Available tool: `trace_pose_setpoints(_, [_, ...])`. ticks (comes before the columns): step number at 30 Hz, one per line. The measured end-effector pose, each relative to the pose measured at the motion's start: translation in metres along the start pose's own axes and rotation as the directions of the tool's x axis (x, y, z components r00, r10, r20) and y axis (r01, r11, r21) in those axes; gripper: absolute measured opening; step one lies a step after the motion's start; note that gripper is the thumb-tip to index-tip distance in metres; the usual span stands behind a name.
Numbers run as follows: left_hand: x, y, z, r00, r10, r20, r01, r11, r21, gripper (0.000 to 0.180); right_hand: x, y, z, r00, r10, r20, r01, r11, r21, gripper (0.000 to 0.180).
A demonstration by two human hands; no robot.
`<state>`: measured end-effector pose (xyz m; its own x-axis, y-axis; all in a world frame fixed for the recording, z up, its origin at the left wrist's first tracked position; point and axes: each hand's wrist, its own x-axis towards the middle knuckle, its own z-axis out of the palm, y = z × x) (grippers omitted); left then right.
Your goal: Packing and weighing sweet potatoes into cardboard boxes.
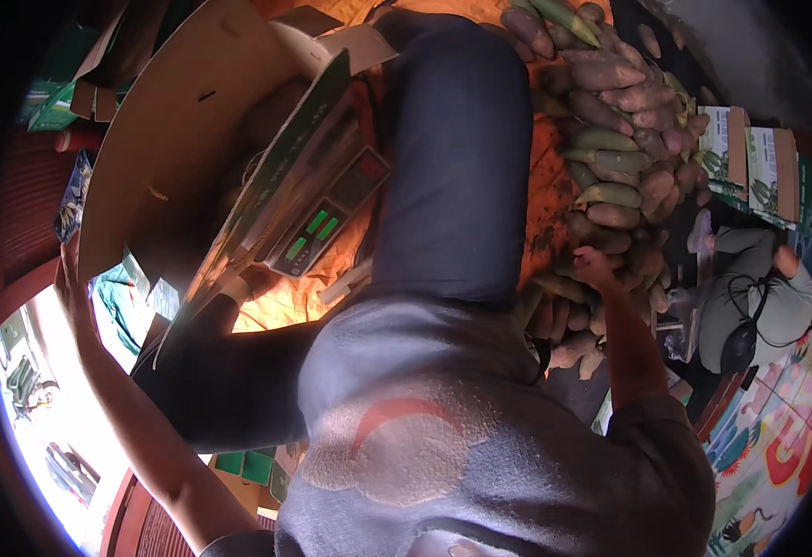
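On my left stands a large open cardboard box [150,121], tilted, its inside mostly in shadow. My left hand [70,269] is at the box's outer left edge and seems to grip it; its fingers show only in part. Over on the right, brownish-pink sweet potatoes [607,74] lie in a long heap, with several greenish, elongated vegetables [607,139] among them. My right hand [596,269] is at the near part of this heap, fingers curled in. What they hold, if anything, is hidden. A digital scale [318,232] with lit green displays is beside the box.
An orange sheet [550,176] covers the floor under the heap. My leg [457,158] stretches between box and heap. Printed cartons [749,162] stand at the far right. Close by, another person's knees [759,297] show beside clear plastic [689,316]. More cartons [53,102] stand far left.
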<state>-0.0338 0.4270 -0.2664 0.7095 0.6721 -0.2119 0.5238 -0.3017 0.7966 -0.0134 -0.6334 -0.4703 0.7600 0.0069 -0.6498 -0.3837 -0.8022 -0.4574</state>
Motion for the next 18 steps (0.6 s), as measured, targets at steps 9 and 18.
trace_pose_setpoints(9, [-0.021,0.013,0.021,0.988,-0.091,-0.121,0.067,0.980,-0.188,0.055,-0.045,0.114,0.149,0.986,0.156,-0.060,-0.167,0.945,-0.281,0.028])
trace_pose_setpoints(18, [-0.036,0.001,0.014,0.966,-0.163,-0.199,0.104,0.956,-0.274,0.054,-0.053,-0.005,0.192,0.957,0.240,0.162,-0.156,0.899,-0.409,0.069])
